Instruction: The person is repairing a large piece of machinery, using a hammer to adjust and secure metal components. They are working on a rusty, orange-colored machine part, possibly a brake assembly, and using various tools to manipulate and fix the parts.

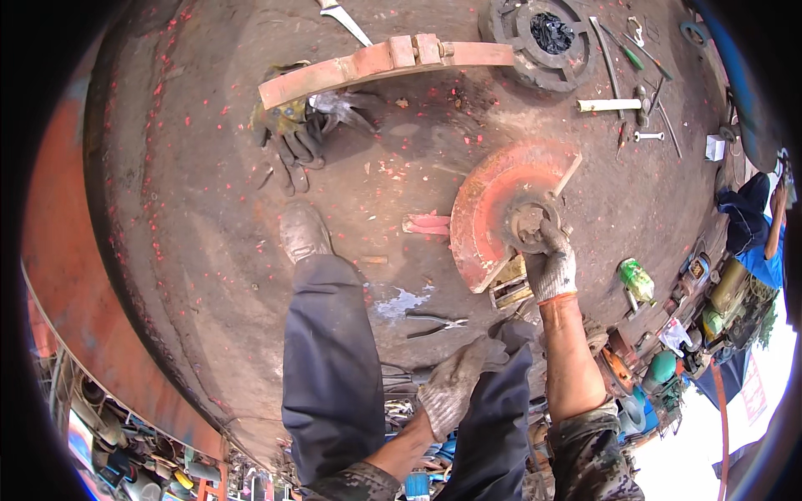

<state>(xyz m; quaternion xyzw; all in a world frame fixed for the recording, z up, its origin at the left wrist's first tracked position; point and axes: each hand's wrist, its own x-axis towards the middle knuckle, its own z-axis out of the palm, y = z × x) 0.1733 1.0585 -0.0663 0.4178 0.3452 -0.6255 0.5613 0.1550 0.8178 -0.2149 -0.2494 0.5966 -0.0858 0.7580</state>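
Observation:
My right hand [553, 265], in a grey-white knit glove, grips the round hub of a red half-disc metal part [480, 200]. The thumb and fingers close on the hub's rim, and the curved edge faces left. Beneath its lower corner sits a small block-like piece [511, 288]. My left hand [464, 376], also gloved, lies over my right knee with its fingers loosely extended and holds nothing. A pair of pliers [436, 325] lies on the ground between my legs. Left of the half-disc are folded red pieces [426, 224].
A curved red metal band [359, 67] stands ahead, beside dark work gloves [292, 138]. Right of it are a round metal ring [501, 33], a hammer [610, 105] and a wrench [649, 136]. A green bottle [637, 280] lies right. Another person [756, 217] is at the far right.

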